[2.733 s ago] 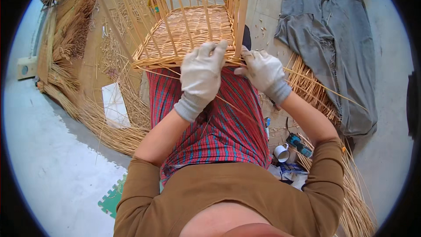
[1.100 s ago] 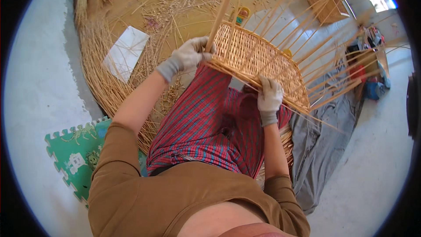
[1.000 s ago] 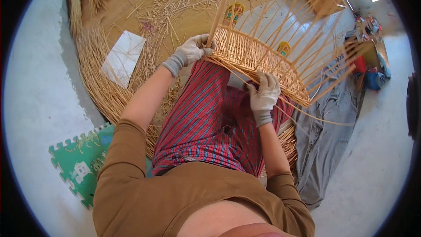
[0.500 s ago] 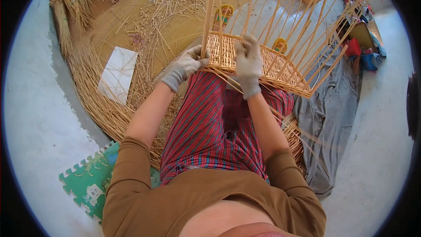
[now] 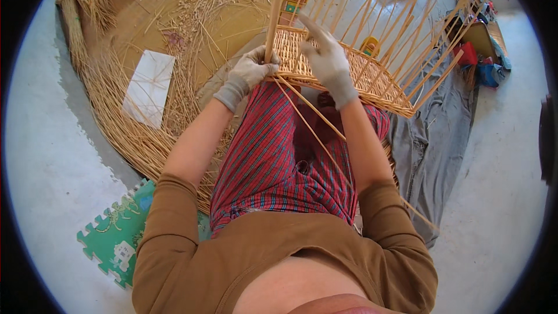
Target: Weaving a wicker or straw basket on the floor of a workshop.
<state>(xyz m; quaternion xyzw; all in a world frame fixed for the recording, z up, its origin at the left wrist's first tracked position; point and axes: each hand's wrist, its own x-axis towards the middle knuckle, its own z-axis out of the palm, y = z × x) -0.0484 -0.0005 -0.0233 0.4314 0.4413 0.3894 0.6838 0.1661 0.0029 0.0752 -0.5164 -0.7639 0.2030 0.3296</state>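
Observation:
A woven wicker base (image 5: 372, 84) lies across my knees, with thin upright stakes (image 5: 363, 17) rising along its far and right sides. At its left corner, my gloved left hand (image 5: 251, 72) is closed around a thick upright stake (image 5: 275, 14). My gloved right hand (image 5: 328, 58) hovers over the weave, index finger and thumb spread apart, holding nothing that I can see. Two loose willow strands (image 5: 317, 114) trail from beside my left hand over my lap, one passing beneath my right forearm. The fingertips of my left hand are partly hidden behind the stake.
Long bundled rods (image 5: 107, 116) curve along the left, with scattered offcuts (image 5: 215, 11) beyond. A white sheet (image 5: 149, 87) lies among them. Yellow sandals (image 5: 293, 4) show past the base. Grey cloth (image 5: 430, 139) spreads at right; a green foam mat (image 5: 116, 238) is at lower left.
My right hand has lifted slightly and turned, its fingers opening toward the upper left. The loose strands across my lap have shifted. My left hand keeps its grip at the corner.

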